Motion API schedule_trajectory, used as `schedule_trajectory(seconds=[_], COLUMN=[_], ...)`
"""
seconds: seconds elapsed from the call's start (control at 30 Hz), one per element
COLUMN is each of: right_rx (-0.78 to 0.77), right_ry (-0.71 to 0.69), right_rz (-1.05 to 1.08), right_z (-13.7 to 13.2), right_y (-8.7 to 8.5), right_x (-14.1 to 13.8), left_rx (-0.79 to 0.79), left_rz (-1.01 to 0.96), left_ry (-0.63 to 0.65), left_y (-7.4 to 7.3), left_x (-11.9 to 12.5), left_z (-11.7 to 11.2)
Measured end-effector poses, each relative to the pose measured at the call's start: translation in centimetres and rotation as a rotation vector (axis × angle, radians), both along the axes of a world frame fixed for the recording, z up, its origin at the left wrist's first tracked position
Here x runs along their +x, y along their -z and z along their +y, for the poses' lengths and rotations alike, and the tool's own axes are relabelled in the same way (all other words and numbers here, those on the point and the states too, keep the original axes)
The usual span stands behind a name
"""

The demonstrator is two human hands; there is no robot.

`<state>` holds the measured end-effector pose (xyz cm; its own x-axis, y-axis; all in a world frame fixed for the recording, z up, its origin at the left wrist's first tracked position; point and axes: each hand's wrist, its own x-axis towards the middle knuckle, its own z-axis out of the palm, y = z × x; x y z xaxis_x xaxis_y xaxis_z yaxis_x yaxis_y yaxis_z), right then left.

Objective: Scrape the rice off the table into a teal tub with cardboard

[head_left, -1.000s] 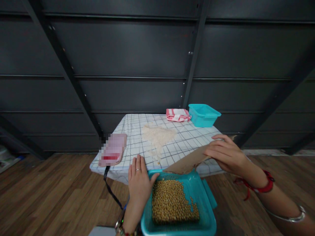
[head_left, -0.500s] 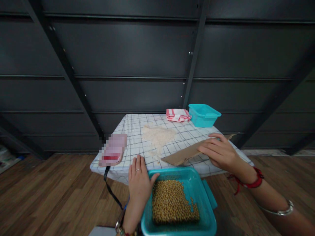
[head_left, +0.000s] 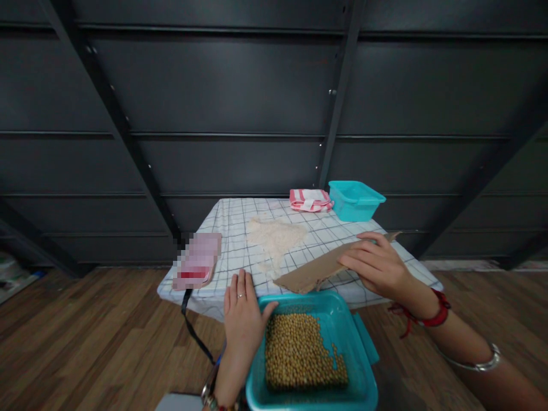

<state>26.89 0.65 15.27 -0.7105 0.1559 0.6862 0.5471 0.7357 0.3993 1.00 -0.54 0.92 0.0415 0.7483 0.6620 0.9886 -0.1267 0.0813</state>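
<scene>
Right hand, yours: fingers closed on a cardboard strip, at the near edge of the checked cloth. Left hand, yours: flat, thumb spread, at the left rim of a turquoise tub. Beans: inside the tub. Pale heap: on the cloth, perhaps rice, too fine to tell.

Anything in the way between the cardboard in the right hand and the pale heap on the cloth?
Nothing visible: only cloth shows between the heap and the cardboard, which the right hand holds. The left hand lies off to the left of that gap, its thumb over the rim of the tub.
</scene>
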Motion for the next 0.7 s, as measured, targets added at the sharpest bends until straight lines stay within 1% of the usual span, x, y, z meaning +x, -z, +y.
schedule_trajectory(seconds=[0.17, 0.3, 0.4, 0.57, 0.7], right_rx=[-0.023, -0.048, -0.028, 0.01, -0.001], right_ry=[-0.004, 0.014, 0.021, -0.009, -0.004], right_rz=[-0.026, -0.005, 0.022, 0.007, -0.004], right_z=[-0.3, -0.4, -0.1, 0.4, 0.0], right_y=[-0.3, 0.0, 0.2, 0.2, 0.1], right_x=[0.5, 1.1, 0.8, 0.0, 0.3], left_rx=[-0.007, -0.023, -0.033, -0.04, -0.047], left_rz=[0.028, 0.017, 0.014, 0.01, -0.005], left_ry=[-0.009, -0.001, 0.005, -0.003, 0.0], left_y=[-0.1, -0.1, 0.1, 0.0, -0.1], left_x=[0.0, -0.1, -0.2, -0.1, 0.0], left_z=[-0.1, 0.0, 0.0, -0.1, -0.1])
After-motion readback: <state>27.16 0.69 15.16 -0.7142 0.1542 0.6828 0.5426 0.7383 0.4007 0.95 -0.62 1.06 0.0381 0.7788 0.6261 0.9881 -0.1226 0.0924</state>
